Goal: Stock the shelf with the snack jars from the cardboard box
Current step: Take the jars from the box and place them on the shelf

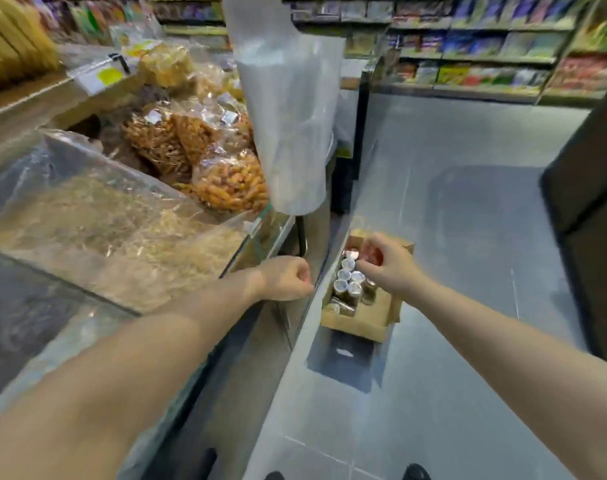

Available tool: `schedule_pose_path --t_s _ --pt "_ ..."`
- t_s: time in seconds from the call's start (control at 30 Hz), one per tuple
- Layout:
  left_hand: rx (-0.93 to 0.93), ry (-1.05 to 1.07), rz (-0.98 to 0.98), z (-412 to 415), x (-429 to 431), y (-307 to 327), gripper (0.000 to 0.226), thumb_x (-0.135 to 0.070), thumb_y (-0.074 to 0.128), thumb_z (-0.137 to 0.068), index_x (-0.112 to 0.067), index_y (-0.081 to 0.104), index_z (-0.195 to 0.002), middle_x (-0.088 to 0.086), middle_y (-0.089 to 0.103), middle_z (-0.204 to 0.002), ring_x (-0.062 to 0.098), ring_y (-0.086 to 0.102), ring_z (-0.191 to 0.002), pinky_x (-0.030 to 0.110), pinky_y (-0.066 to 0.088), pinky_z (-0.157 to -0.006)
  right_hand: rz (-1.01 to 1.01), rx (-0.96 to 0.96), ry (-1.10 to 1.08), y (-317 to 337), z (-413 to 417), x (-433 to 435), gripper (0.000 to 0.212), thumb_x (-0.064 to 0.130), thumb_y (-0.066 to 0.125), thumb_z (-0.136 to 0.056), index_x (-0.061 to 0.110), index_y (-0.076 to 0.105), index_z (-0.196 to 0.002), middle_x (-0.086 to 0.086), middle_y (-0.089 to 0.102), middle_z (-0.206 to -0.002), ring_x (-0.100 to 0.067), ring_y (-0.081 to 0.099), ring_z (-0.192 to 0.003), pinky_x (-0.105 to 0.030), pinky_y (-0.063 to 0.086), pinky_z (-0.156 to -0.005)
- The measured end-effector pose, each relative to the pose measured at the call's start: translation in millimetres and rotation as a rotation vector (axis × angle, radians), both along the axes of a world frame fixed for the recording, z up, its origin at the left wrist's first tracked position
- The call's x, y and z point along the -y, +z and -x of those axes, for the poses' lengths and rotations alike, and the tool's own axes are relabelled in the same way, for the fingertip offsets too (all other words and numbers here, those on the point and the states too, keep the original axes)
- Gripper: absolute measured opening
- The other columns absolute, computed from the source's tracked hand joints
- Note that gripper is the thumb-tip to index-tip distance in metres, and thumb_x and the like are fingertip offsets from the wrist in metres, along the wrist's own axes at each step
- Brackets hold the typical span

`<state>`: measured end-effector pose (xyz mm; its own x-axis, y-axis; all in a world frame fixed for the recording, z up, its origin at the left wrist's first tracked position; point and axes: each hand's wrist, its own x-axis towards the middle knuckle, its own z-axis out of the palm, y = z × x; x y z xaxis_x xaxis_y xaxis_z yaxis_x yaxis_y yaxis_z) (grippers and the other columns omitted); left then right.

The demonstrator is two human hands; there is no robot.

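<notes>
Several jars (350,282) upright, box (375,318) long axis away, L hand (288,278) clenched empty, R hand (387,266) grip unclear

Reaching forward with both arms: left hand (288,278) fisted, empty, just left of the cardboard box (359,325); right hand (385,266) above it, fingers curled, grip unclear.

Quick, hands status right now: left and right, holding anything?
Left hand: fingers curled in a fist, nothing seen in it.
Right hand: fingers curled over the jars in the cardboard box; grip cannot be told.
</notes>
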<state>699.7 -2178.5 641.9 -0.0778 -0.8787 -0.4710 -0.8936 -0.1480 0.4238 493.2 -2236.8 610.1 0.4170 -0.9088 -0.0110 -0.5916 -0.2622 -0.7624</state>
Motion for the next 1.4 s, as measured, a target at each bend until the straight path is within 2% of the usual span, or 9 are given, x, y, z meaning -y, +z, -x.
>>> schedule_pose_path --t_s 0.17,0.33,0.6,0.73,0.87,1.0,1.1,1.3,1.4 --pt "-0.009 0.074 -0.1 92 47 -70 0.027 -0.031 0.059 -0.086 -0.01 0.063 -0.102 0.008 0.063 -0.103 0.025 0.058 -0.099 0.028 0.042 -0.076 -0.098 -0.057 -0.045 -29 90 55 0.015 0.023 0.068 -0.08 0.021 0.053 -0.084 0.004 0.05 -0.067 -0.015 0.046 -0.063 -0.032 0.04 -0.061" --pt "-0.079 0.135 -0.197 157 83 -135 0.016 -0.032 0.058 -0.081 -0.022 0.048 -0.073 0.001 0.054 -0.084 0.021 0.052 -0.083 0.029 0.04 -0.071 -0.136 -0.096 -0.041 -46 146 120 0.009 0.019 0.062 -0.083 0.018 0.056 -0.089 0.001 0.054 -0.073 -0.016 0.047 -0.067 -0.03 0.041 -0.064" --pt "-0.133 0.221 -0.354 182 168 -216 0.02 -0.035 0.056 -0.072 -0.018 0.052 -0.082 0.003 0.051 -0.082 0.022 0.051 -0.081 0.033 0.043 -0.071 -0.201 -0.179 -0.023 -105 147 254 0.01 0.02 0.062 -0.081 0.018 0.057 -0.09 0.005 0.052 -0.073 -0.021 0.051 -0.076 -0.032 0.045 -0.07" --pt "-0.135 0.304 -0.388 173 241 -261 0.015 -0.029 0.057 -0.083 -0.02 0.049 -0.074 0.001 0.053 -0.081 0.02 0.052 -0.082 0.03 0.044 -0.074 -0.284 -0.173 -0.031 -153 125 325 0.013 0.018 0.06 -0.082 0.016 0.058 -0.095 0.006 0.051 -0.074 -0.019 0.051 -0.077 -0.029 0.042 -0.068" --pt "-0.137 0.412 -0.357 158 299 -300 0.013 -0.032 0.057 -0.081 -0.02 0.059 -0.088 0.0 0.061 -0.093 0.021 0.057 -0.089 0.034 0.05 -0.082 -0.387 -0.201 -0.004 -209 112 379 0.01 0.021 0.058 -0.086 0.019 0.057 -0.096 0.003 0.054 -0.082 -0.018 0.05 -0.08 -0.027 0.04 -0.066" --pt "-0.185 0.773 -0.276 147 340 -355 0.006 -0.029 0.055 -0.088 -0.024 0.055 -0.091 -0.003 0.059 -0.085 0.021 0.056 -0.083 0.03 0.046 -0.072 -0.5 -0.312 0.078 -287 100 427 0.016 0.024 0.054 -0.091 0.016 0.055 -0.104 0.003 0.054 -0.086 -0.019 0.052 -0.085 -0.034 0.044 -0.076" --pt "-0.179 0.928 -0.324 138 351 -413 0.011 -0.029 0.049 -0.092 -0.022 0.056 -0.096 0.001 0.059 -0.097 0.024 0.057 -0.089 0.03 0.045 -0.074 -0.54 -0.427 0.17 -354 89 448 0.009 0.024 0.05 -0.093 0.02 0.051 -0.101 0.002 0.055 -0.086 -0.02 0.053 -0.083 -0.033 0.044 -0.071" --pt "-0.082 1.136 -0.303 113 362 -536 0.009 -0.025 0.044 -0.096 -0.021 0.052 -0.097 0.0 0.054 -0.1 0.024 0.052 -0.093 0.028 0.039 -0.075 -0.566 -0.618 0.417 -493 67 468 0.015 0.028 0.049 -0.089 0.022 0.05 -0.103 -0.004 0.062 -0.09 -0.025 0.06 -0.083 -0.039 0.049 -0.074" --pt "-0.031 1.143 -0.305 107 358 -600 0.025 -0.025 0.05 -0.091 -0.019 0.053 -0.115 0.005 0.055 -0.119 0.027 0.054 -0.104 0.034 0.045 -0.086 -0.496 -0.683 0.541 -556 60 475 0.027 0.028 0.054 -0.089 0.019 0.052 -0.114 -0.002 0.058 -0.095 -0.023 0.059 -0.086 -0.039 0.051 -0.074"
